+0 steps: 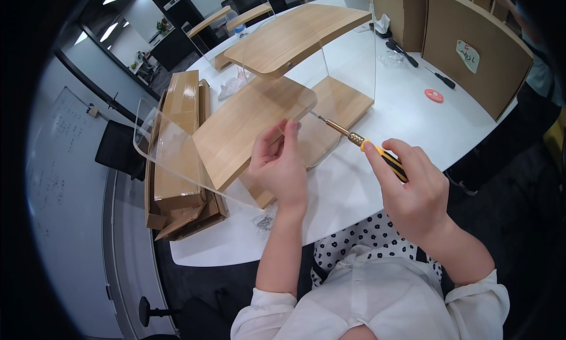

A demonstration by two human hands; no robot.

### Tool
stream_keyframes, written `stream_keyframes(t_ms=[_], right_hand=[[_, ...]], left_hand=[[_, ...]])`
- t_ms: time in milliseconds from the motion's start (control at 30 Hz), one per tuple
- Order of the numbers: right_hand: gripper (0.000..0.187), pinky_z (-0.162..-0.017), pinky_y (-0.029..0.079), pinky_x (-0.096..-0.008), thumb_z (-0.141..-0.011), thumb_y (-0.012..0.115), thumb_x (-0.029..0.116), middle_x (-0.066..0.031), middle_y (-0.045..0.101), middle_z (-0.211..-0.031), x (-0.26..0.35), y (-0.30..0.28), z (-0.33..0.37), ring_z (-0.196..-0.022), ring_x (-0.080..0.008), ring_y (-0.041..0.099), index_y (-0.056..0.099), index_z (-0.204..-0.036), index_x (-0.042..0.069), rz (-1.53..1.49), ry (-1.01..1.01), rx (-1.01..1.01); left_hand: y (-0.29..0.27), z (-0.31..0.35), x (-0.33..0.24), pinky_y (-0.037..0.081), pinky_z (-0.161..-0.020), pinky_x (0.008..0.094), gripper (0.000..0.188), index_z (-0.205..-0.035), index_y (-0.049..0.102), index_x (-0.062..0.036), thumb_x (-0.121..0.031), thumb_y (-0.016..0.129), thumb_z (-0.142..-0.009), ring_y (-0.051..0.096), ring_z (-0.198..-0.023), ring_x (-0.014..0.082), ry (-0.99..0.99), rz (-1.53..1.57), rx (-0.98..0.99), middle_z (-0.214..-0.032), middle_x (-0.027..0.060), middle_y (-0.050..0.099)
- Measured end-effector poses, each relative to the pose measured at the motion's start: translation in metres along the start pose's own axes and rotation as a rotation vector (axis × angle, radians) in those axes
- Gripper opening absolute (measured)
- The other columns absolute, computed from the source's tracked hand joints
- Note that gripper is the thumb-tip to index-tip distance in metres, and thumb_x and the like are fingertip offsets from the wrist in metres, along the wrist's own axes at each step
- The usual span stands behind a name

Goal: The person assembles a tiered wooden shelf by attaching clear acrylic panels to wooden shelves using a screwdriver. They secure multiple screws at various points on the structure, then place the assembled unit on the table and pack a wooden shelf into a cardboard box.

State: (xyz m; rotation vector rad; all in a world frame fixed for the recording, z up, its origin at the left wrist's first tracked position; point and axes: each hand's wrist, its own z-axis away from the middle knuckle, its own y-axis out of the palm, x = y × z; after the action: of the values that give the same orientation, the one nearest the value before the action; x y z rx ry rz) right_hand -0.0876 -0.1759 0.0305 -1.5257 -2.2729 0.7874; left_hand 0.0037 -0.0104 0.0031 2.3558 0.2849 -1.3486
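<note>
My right hand grips a screwdriver by its yellow and black handle. Its shaft points up and left, and the tip meets the edge of the middle wooden board near a rounded corner. My left hand is closed in front of that board, thumb and fingertips together beside the screwdriver tip; whatever they pinch is too small to make out. Another wooden board sits higher, and a third board lies low behind. Transparent panels run along the boards' sides.
A long cardboard box lies at the table's left. Cardboard stands at the right, near another person. Dark screwdrivers, a red disc and a small bag of hardware rest on the white table.
</note>
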Motion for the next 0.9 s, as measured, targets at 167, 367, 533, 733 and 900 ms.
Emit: stream_keyframes(t_ms=[167,367,533,733,900], right_hand=[[0.033,-0.045,0.041,-0.0241,-0.073,0.069,-0.002,-0.0072,0.054,-0.080,-0.016,0.000,-0.003,-0.066,-0.0157,0.056,0.070,-0.105,-0.005,0.024,-0.070,-0.023],[0.020,-0.047,0.042,-0.0261,-0.082,0.071,0.003,-0.0075,0.056,-0.074,-0.015,-0.004,-0.008,-0.059,-0.0164,0.055,0.070,-0.100,-0.006,-0.209,0.140,0.097],[0.016,-0.053,0.047,-0.0315,-0.089,0.069,0.008,-0.0120,0.063,-0.080,-0.022,-0.012,-0.022,-0.062,-0.0198,0.059,0.068,-0.100,-0.004,-0.713,0.690,0.395],[0.017,-0.047,0.043,-0.0270,-0.077,0.069,0.000,-0.0075,0.050,-0.073,-0.015,-0.001,-0.013,-0.059,-0.0190,0.051,0.066,-0.094,-0.004,-0.104,0.078,0.054],[0.017,-0.043,0.039,-0.0262,-0.078,0.071,0.001,-0.0059,0.050,-0.071,-0.020,-0.004,-0.010,-0.059,-0.0173,0.052,0.066,-0.092,-0.006,-0.046,-0.042,0.038]], left_hand=[[0.010,0.002,0.002,0.054,-0.076,0.0229,0.016,-0.102,0.068,0.0065,-0.004,0.072,-0.091,0.070,-0.084,0.0131,-0.003,-0.020,-0.004,-0.092,0.0116,0.073],[0.017,0.004,0.001,0.053,-0.074,0.0219,0.015,-0.101,0.068,0.0068,-0.004,0.072,-0.091,0.069,-0.084,0.0108,0.010,-0.013,-0.025,-0.091,0.0099,0.073],[0.015,0.003,0.002,0.053,-0.075,0.0222,0.015,-0.102,0.068,0.0068,-0.003,0.071,-0.092,0.069,-0.084,0.0115,0.006,-0.040,-0.009,-0.092,0.0103,0.073],[0.015,0.003,0.001,0.053,-0.076,0.0228,0.015,-0.102,0.067,0.0065,-0.002,0.071,-0.091,0.070,-0.085,0.0123,-0.001,-0.003,-0.019,-0.092,0.0105,0.073],[0.015,0.003,0.005,0.054,-0.077,0.0233,0.015,-0.103,0.067,0.0066,-0.002,0.071,-0.091,0.070,-0.086,0.0131,0.012,0.000,-0.010,-0.093,0.0112,0.073]])
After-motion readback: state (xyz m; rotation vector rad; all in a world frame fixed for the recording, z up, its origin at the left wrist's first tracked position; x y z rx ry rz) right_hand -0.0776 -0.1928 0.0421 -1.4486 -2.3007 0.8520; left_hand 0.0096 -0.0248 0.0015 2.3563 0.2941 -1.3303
